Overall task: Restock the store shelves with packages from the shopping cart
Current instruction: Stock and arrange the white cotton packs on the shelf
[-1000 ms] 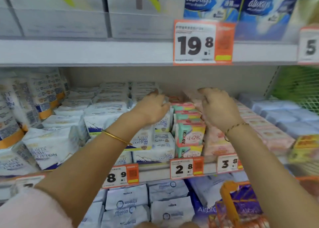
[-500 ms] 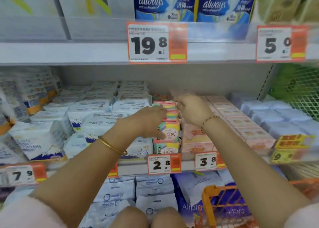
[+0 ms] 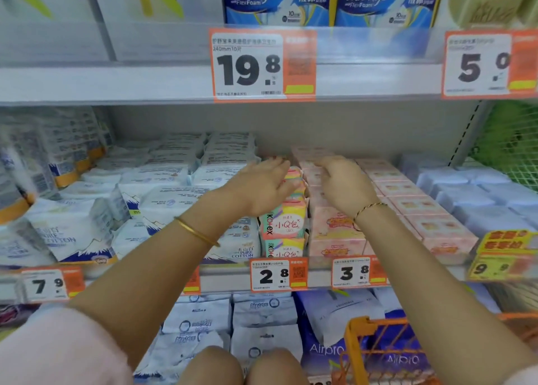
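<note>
Pastel-striped Kotex packs (image 3: 283, 224) meet the hands: left hand (image 3: 262, 191) flat-fingered against them, right hand (image 3: 346, 186) curled, grip unclear.

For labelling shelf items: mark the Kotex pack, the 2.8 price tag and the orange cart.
Kotex pack (image 3: 286, 224), head view, pink front label.
2.8 price tag (image 3: 269, 276), head view, white number panel.
orange cart (image 3: 352, 330), head view, corner frame.

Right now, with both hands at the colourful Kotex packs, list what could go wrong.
The Kotex packs stand in a narrow stacked column; the left hand pressing their side may topple the top ones off the shelf. The right hand is over the neighbouring pink packs and might drag that row out of line.
</note>
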